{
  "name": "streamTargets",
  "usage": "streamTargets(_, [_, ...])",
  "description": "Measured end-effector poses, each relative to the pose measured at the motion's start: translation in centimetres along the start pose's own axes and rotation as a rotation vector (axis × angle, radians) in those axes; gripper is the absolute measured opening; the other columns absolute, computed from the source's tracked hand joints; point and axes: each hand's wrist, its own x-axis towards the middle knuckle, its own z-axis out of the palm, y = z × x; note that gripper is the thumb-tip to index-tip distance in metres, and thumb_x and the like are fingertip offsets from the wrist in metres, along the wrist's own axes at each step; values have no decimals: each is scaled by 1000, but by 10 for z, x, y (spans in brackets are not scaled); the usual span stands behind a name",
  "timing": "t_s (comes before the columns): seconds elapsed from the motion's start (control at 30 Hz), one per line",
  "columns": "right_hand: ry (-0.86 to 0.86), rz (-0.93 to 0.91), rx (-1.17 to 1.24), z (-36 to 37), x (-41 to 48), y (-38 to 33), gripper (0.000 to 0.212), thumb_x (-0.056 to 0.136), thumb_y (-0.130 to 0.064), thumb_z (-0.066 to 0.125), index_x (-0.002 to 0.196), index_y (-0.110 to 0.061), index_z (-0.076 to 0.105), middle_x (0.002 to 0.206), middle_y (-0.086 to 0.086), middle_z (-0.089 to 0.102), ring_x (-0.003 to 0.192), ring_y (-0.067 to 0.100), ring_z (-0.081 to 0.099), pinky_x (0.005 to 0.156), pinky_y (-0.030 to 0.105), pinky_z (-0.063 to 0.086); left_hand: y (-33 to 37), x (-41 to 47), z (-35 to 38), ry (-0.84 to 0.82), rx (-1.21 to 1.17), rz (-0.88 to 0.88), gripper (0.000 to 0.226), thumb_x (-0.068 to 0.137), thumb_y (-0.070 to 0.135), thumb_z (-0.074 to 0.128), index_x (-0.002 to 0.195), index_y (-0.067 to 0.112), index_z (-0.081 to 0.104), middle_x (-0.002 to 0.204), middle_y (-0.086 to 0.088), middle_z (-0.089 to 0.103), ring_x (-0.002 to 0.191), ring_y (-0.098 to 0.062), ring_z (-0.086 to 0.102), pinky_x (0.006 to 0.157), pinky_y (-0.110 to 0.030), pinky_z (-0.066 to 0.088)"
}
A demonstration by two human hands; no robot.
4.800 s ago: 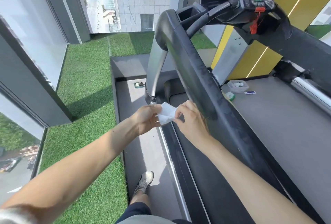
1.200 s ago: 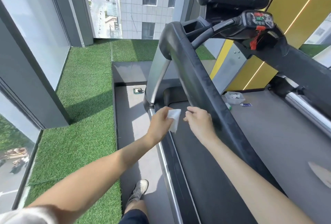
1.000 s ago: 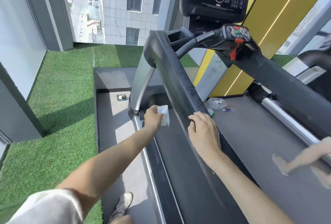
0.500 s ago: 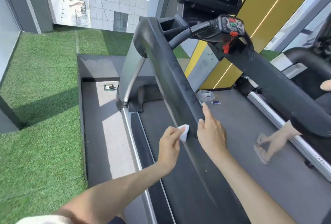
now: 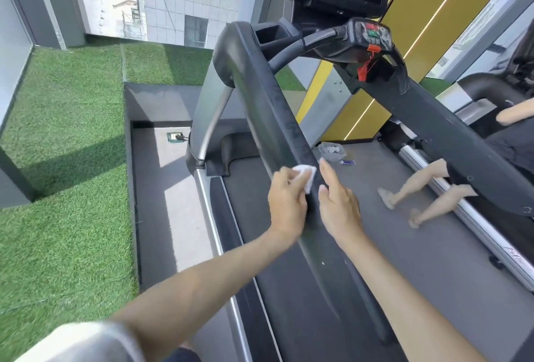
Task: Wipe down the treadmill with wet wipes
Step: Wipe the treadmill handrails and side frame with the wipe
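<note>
Your left grip (image 5: 287, 197) is closed on the wet wipe (image 5: 305, 172), a small folded white pad pressed onto the top of the treadmill's left handrail (image 5: 268, 107), about midway along its slope. Only the wipe's far corner shows past your fingers, so the likely fault is a narrow streak. The rail's flanks and its dusty-looking upper stretch would go unwiped unless you unfold the wipe or wrap it round. Bunched like this, it may also roll out of your fingers on a long stroke and drop to the belt (image 5: 390, 275).

Your right grip (image 5: 338, 202) is wide, fingers straight, holding nothing, laid against the rail's right side just beside the wipe. Bare skin there could smear a wet patch.

Farther right, the wipe packet (image 5: 332, 151) lies at the far end of the belt, well apart from you, an awkward reach once this wipe dries. Another person's feet (image 5: 385, 199) rest on the belt near the right rail, and a dropped wipe could land underfoot.
</note>
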Motion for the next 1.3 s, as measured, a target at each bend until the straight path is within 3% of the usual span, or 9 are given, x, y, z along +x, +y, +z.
streamTargets(0.13, [-6, 40, 102, -1, -2, 0, 56, 98, -11, 31, 149, -33, 25, 131, 13, 56, 108, 36, 53, 87, 45, 42, -4, -58, -13, -144, -111, 31, 28, 89, -6, 51, 108, 8, 67, 100, 11, 49, 87, -8, 47, 82, -17, 41])
streamTargets(0.27, [32, 6, 106, 1, -2, 2, 55, 98, -7, 30, 149, -28, 26, 128, 17, 57, 106, 37, 54, 86, 46, 43, -14, -19, -19, 64, -230, -214, 22, 91, -3, 55, 103, 1, 72, 87, -2, 50, 77, -5, 49, 78, -10, 38])
streamTargets(0.4, [23, 3, 90, 2, -3, 0, 55, 98, -7, 29, 149, -28, 27, 126, 17, 58, 100, 38, 55, 83, 46, 45, -22, 47, -11, 47, -150, -338, 23, 98, 8, 47, 108, 3, 67, 98, -3, 45, 86, -9, 47, 76, -1, 32])
streamTargets(0.5, [35, -20, 72, 1, -4, 1, 55, 97, -7, 30, 148, -27, 28, 129, 15, 57, 102, 38, 55, 84, 47, 44, -7, 38, -3, 83, -106, -278, 18, 98, 17, 50, 96, 3, 61, 100, 0, 43, 84, 7, 48, 76, -2, 33])
streamTargets(0.7, [13, -3, 74, 1, -5, 1, 54, 98, -11, 29, 148, -31, 26, 132, 11, 55, 103, 35, 54, 83, 45, 43, 5, -69, -19, -91, -224, -15, 24, 92, 0, 56, 110, 9, 70, 96, 13, 50, 93, -15, 57, 89, -19, 44])
streamTargets(0.83, [11, 29, 79, 1, -7, -3, 53, 99, -11, 29, 147, -33, 28, 134, 5, 54, 105, 32, 53, 83, 41, 41, -23, -3, -35, -2, -277, -302, 13, 92, 10, 60, 94, 3, 71, 76, -4, 55, 82, -10, 60, 84, -18, 41])
streamTargets(0.97, [17, 54, 90, 0, -7, -5, 53, 99, -10, 30, 147, -33, 30, 135, 4, 54, 108, 31, 52, 85, 38, 39, -63, 90, -28, 93, -279, -564, 14, 87, 26, 66, 96, 15, 66, 86, -4, 64, 81, -23, 61, 78, -35, 51])
streamTargets(1.1, [14, 53, 99, -1, -6, -6, 54, 98, -8, 30, 147, -31, 31, 144, -3, 47, 121, 27, 48, 91, 35, 38, -42, 63, -12, 36, -237, -526, 28, 89, 1, 48, 66, 17, 48, 81, -5, 52, 80, -15, 53, 66, -14, 37])
streamTargets(1.3, [-2, 79, 67, 0, -7, -8, 54, 98, -8, 30, 146, -31, 31, 125, 19, 57, 111, 37, 49, 90, 43, 39, -21, -76, -30, -273, -263, -177, 30, 93, -7, 47, 85, 22, 51, 82, -2, 48, 72, -5, 47, 72, -11, 37])
